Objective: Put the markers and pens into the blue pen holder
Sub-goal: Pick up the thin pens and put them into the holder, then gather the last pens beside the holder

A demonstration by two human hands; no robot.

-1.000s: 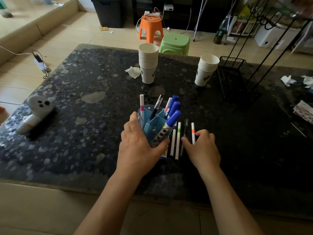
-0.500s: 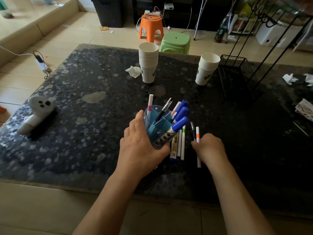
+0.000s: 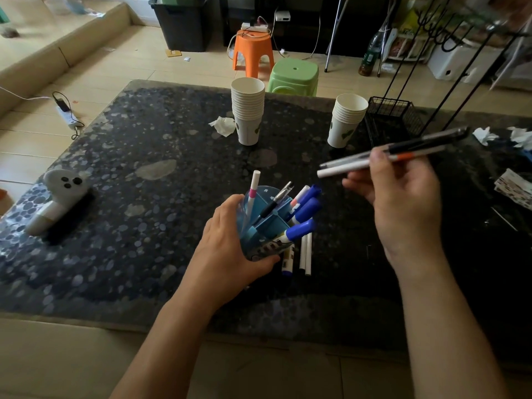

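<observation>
The right hand has lifted two pens off the table, grip closed on them, toward the blue pen holder clasped by the left hand; three markers remain beside it.

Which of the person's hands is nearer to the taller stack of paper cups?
Left, though not by much. The left hand grips the blue pen holder below the taller stack of paper cups. The right hand is raised off to its right, holding two pens.
</observation>
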